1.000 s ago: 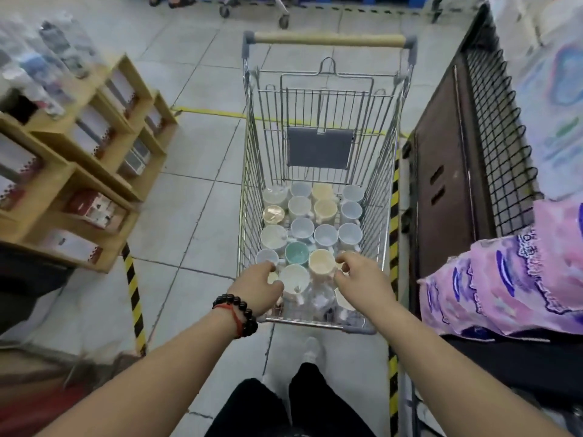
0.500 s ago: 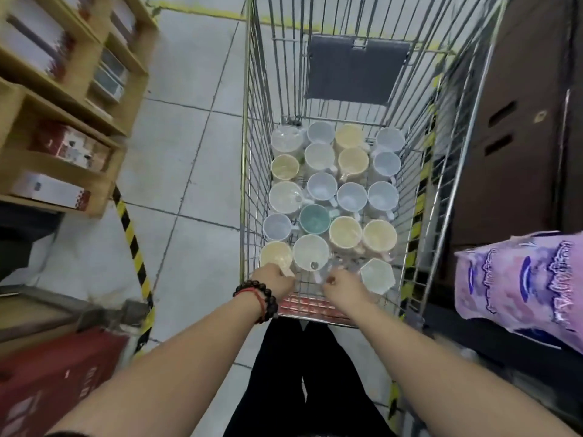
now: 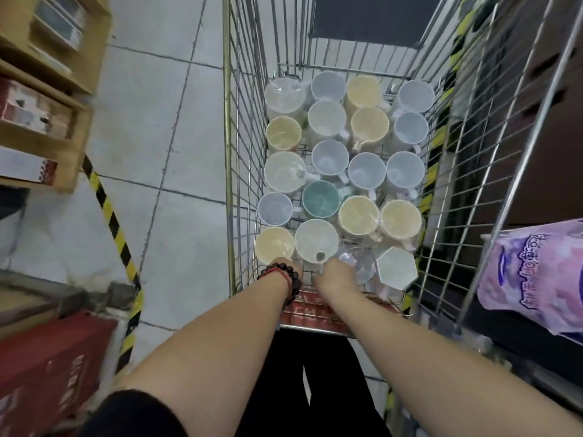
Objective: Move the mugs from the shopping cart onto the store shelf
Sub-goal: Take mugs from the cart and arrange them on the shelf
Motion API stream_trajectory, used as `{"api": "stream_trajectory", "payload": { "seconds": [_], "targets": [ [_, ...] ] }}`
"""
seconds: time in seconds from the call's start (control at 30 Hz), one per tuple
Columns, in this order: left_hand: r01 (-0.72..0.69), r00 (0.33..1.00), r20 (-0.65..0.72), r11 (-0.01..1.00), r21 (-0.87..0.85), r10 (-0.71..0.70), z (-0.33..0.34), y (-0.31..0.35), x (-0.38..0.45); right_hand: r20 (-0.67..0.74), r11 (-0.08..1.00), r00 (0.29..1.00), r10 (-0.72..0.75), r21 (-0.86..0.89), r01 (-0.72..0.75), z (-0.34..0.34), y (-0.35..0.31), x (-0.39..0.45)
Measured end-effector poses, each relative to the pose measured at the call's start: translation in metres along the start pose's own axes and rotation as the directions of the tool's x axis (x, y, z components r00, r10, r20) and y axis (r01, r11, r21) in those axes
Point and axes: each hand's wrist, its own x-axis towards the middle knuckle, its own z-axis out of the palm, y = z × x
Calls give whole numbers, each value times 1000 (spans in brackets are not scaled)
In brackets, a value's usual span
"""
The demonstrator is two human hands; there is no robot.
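Several mugs stand upright in the wire shopping cart point(image 3: 246, 121): white, pale blue, cream and one teal mug point(image 3: 320, 198). My left hand point(image 3: 283, 264), with a bead bracelet on its wrist, reaches down at the cart's near end, right against a cream mug point(image 3: 273, 246). My right hand point(image 3: 333, 274) reaches down between a white mug point(image 3: 316, 239) and a clear glass point(image 3: 361, 264). The fingers of both hands are hidden. A white hexagonal mug point(image 3: 396, 268) sits to the right.
A wooden store shelf point(image 3: 47, 137) with boxed goods stands on the left. A red box point(image 3: 47, 373) lies at the lower left. Yellow-black floor tape point(image 3: 110, 212) runs beside the cart. A pink-purple package point(image 3: 533, 272) and dark shelving are on the right.
The view has tilted down and closed in on the cart. Both hands have moved from above the near rim down among the nearest mugs.
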Motion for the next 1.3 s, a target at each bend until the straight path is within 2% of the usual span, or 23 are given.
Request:
{"api": "stream_trajectory", "payload": {
  "seconds": [0.07,0.2,0.3,0.43,0.6,0.7,0.8,0.93,1.0,1.17,1.3],
  "targets": [
    [42,999,-24,998,-54,-43,8,-4,17,-45,999,999,9,-48,-11,4,1,1],
    [131,965,-204,977,-168,-164,16,-8,18,-39,990,999,13,-140,-18,11,4,4],
    [156,944,-257,965,-209,-208,21,-10,22,-30,991,998,59,-122,-62,13,0,9],
    [163,912,-317,938,-305,-261,20,-13,30,-95,992,991,97,-73,-104,18,1,13],
    [108,897,-355,909,-402,-263,15,-11,17,-205,999,979,20,48,-10,1,-4,-4],
    [31,895,-404,930,-367,-189,10,-6,-8,-270,997,963,5,81,18,-17,-5,-26],
    [-96,863,-500,947,-305,-73,1,-3,-48,-352,997,936,-28,59,52,-42,3,-50],
    [-243,809,-583,946,-214,76,-7,-6,-109,-360,953,927,-103,232,196,-71,17,-90],
    [-331,779,-608,923,-195,151,-10,-5,-135,-418,923,899,-128,282,263,-85,23,-112],
    [-594,596,-676,804,-8,434,-23,15,-183,-595,901,795,-119,272,339,-129,42,-159],
    [-757,447,-682,651,56,579,-28,58,-225,-778,798,628,-27,361,482,-173,61,-201]
  ]
}}
